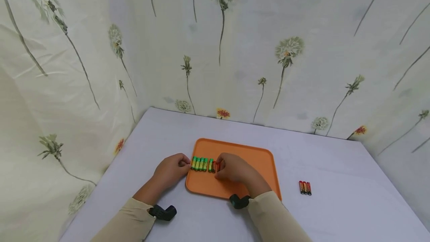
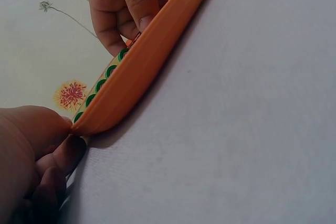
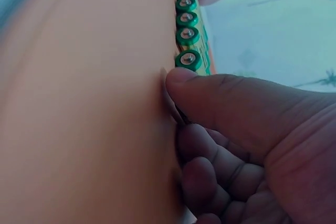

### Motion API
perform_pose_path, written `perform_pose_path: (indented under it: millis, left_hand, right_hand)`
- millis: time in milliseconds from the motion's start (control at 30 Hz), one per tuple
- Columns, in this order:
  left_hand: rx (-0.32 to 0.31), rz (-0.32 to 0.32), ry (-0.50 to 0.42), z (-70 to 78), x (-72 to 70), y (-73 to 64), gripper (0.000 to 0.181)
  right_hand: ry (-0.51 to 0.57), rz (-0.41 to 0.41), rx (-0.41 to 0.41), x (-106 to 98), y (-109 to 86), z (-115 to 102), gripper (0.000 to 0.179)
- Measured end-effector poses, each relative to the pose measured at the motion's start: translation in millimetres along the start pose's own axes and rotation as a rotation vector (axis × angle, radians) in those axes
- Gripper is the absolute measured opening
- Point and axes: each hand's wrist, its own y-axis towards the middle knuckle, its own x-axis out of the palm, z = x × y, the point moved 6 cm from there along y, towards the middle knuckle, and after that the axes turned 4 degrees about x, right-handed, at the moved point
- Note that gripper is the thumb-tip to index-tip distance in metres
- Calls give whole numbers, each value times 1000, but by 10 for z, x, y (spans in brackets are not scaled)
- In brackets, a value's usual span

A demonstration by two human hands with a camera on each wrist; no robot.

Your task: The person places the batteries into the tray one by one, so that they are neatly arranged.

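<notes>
A row of several green-and-yellow batteries (image 1: 199, 164) stands side by side in the left part of an orange tray (image 1: 235, 147). Red batteries (image 1: 214, 167) continue the row at its right end. My right hand (image 1: 235, 169) pinches at these red batteries between thumb and fingers, largely hiding them. In the right wrist view, the thumb lies beside the nearest green battery (image 3: 188, 60). At the tray's left rim, my left hand (image 1: 172, 169) pinches the edge, thumb above and a finger below in the left wrist view, close to the leftmost green battery (image 2: 79, 116).
Three red-and-black batteries (image 1: 305, 188) lie together on the white table (image 1: 339, 204), right of the tray. Flower-patterned curtains (image 1: 248, 47) hang behind the table and along its left side. A black wrist device (image 1: 163, 212) sits on each wrist.
</notes>
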Motion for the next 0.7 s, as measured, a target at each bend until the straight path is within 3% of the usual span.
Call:
perform_pose_path:
  millis: [433, 700]
  left_hand:
    - [-13, -18, 6, -30, 62, -50, 9]
    - [3, 6, 4, -10, 28, -7, 9]
  right_hand:
    - [60, -8, 11, 80, 4, -10, 44]
    - [75, 15, -21, 45, 28, -47, 41]
